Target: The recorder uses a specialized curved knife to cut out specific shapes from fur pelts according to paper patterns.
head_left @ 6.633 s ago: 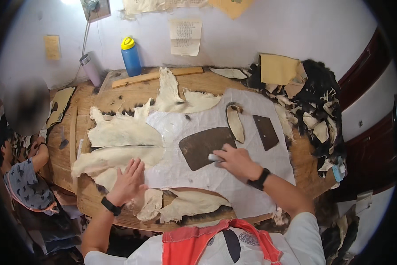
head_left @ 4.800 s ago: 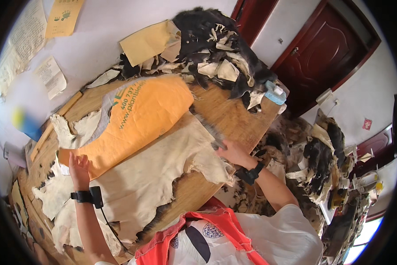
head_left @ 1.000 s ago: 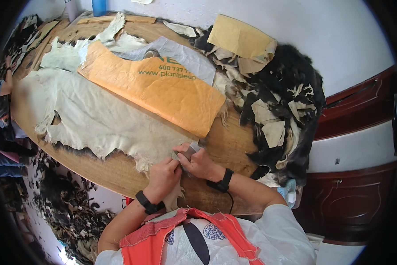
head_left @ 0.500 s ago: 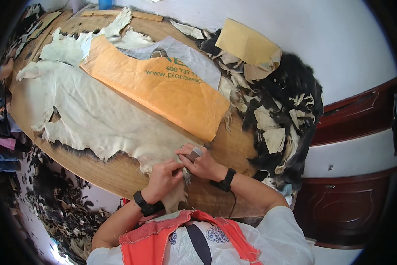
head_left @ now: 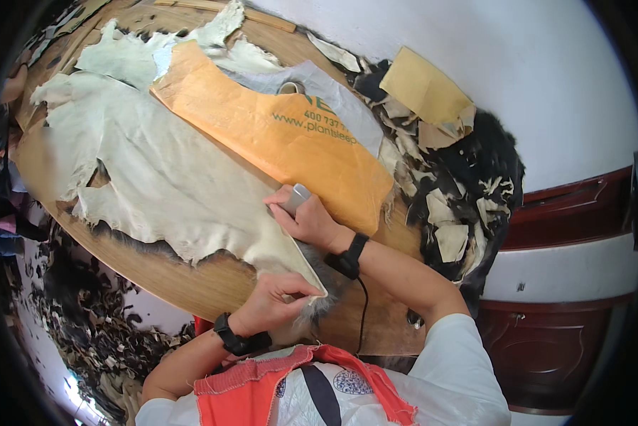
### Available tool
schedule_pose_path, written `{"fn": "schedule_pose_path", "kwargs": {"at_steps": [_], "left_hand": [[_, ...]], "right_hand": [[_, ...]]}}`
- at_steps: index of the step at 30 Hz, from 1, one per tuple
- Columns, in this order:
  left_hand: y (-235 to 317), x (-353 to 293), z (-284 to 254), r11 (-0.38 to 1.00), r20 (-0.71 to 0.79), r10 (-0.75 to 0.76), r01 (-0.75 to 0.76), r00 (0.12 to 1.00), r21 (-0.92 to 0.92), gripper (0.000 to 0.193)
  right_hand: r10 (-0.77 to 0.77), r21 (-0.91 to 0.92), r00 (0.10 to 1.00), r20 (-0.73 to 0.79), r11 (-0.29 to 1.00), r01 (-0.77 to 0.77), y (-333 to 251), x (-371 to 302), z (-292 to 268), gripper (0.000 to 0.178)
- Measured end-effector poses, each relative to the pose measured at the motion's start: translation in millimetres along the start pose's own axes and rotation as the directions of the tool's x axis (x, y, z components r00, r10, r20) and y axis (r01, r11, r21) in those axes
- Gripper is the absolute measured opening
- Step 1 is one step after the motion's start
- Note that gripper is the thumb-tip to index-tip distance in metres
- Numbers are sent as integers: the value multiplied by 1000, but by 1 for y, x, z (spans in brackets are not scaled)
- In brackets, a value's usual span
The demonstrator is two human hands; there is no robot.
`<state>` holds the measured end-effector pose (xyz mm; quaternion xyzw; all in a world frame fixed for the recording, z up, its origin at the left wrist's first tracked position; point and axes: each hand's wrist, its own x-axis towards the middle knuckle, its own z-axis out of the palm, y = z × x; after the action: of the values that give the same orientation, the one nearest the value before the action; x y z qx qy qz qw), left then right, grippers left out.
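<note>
A large pale animal hide (head_left: 170, 163) lies skin side up, with grey fur showing along its ragged edges. My left hand (head_left: 271, 302) pinches the hide's near right corner between thumb and fingers. Farther up the same edge, my right hand (head_left: 310, 221) is closed around a grey-handled knife (head_left: 300, 195); its blade is mostly hidden by the fingers. Between my hands the hide's edge runs straight, with loose grey fur (head_left: 322, 270) beside it. Just beyond my right hand lies an orange sheet pattern (head_left: 262, 135) with a curved cutout, partly on the hide.
The wooden table (head_left: 138, 263) has a rounded near edge. Black fur and pale scraps (head_left: 468, 192) heap up at the right, under a tan card (head_left: 425, 85). More scraps (head_left: 84, 341) cover the floor at lower left. Another person's arm (head_left: 15, 84) shows at far left.
My right hand has moved away from my left, up along the hide with the knife. My left hand has shifted down and right, holding the corner. A straight edge with grey fur now shows between them.
</note>
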<state>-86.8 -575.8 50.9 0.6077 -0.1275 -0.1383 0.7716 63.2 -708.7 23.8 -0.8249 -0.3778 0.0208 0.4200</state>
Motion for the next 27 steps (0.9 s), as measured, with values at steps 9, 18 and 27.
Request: {"fn": "schedule_pose_path", "kwargs": {"at_steps": [9, 18, 27], "left_hand": [[58, 3, -30, 984, 150, 123, -100, 981, -150, 18], [78, 19, -90, 926, 258, -73, -31, 963, 376, 17], [20, 67, -171, 264, -21, 93, -4, 995, 964, 32]], "right_hand": [[-71, 70, 997, -4, 995, 71, 15, 89, 41, 14], [-167, 41, 986, 5, 985, 167, 14, 118, 48, 15], [18, 17, 997, 81, 1000, -20, 0, 118, 44, 14]]}}
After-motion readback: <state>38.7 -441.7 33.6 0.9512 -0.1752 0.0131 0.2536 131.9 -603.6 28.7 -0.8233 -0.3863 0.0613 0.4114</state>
